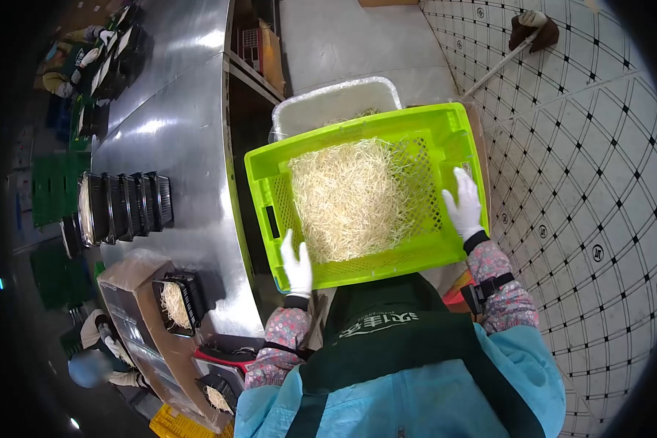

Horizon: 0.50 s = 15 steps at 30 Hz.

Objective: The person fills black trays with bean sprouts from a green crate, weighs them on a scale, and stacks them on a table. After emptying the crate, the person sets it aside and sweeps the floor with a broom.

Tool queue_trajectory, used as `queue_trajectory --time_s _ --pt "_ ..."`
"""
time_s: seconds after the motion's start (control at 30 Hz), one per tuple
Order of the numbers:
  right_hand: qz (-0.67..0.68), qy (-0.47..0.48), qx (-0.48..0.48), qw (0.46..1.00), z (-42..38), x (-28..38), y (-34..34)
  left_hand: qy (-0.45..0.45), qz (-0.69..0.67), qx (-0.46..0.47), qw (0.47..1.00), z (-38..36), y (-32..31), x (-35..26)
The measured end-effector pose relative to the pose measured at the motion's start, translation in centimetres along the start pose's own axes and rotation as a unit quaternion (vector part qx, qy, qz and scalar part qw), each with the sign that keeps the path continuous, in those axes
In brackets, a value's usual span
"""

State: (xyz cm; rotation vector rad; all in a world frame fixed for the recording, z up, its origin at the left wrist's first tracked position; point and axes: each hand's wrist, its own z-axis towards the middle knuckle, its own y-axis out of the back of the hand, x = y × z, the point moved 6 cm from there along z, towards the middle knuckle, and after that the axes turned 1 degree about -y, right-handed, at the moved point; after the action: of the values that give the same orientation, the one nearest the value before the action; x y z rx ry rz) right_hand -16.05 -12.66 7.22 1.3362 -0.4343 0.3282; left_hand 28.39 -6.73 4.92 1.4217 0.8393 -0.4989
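A bright green plastic crate [358, 274] with perforated walls lies in front of me, holding a pile of thin pale sprouts [350, 197]. My left hand [297, 266], in a white glove, is at the crate's near left corner with its fingers apart. On the right side of the crate, my right hand [465, 204], also white-gloved, has its fingers spread by the rim. Neither glove shows anything held. Beyond the crate sits a translucent tub [336, 102] with some sprouts in it.
A steel table [182, 109] runs along the left, bearing black trays [128, 208] and a cardboard box [135, 274]. One filled tray [175, 303] sits nearer. Two people work at far left. A brown object with a pole [533, 33] is at top right.
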Motion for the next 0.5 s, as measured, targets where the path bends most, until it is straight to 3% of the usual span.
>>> queue_trajectory --time_s 0.03,0.07,0.1,0.2,0.23,0.33,0.4,0.47,0.5 --pt "0.039 0.011 0.02 0.999 0.0 0.6 -2.5 0.046 -0.009 0.01 0.999 -0.7 -1.8 1.6" --pt "0.055 -0.019 0.069 0.996 -0.3 1.0 -5.5 0.148 -0.079 0.006 0.986 -1.7 -4.9 7.8" --pt "0.068 -0.074 0.13 0.986 -1.0 0.8 -9.2 0.219 -0.122 -0.004 0.968 -1.8 -5.8 9.6" --pt "0.086 -0.156 0.24 0.954 -2.0 1.4 -16.9 0.419 -0.246 -0.036 0.873 -1.4 -8.6 13.0" --pt "0.073 -0.174 0.238 0.953 -2.0 2.1 -18.3 0.48 -0.285 -0.047 0.828 -1.7 -9.7 13.9" --pt "0.042 -0.207 0.229 0.95 -2.6 5.2 -21.6 0.438 -0.239 -0.089 0.862 -1.1 -13.7 19.3" --pt "0.034 -0.205 0.223 0.952 -4.3 7.8 -23.1 0.388 -0.163 -0.014 0.907 -0.6 -15.8 17.5" --pt "0.049 -0.191 0.259 0.946 -6.2 10.7 -23.5 0.29 -0.054 -0.014 0.956 -2.5 -20.7 20.3" --pt "0.058 -0.183 0.277 0.941 -7.0 11.6 -23.7 0.256 0.04 0.042 0.965 -2.7 -21.0 18.9"
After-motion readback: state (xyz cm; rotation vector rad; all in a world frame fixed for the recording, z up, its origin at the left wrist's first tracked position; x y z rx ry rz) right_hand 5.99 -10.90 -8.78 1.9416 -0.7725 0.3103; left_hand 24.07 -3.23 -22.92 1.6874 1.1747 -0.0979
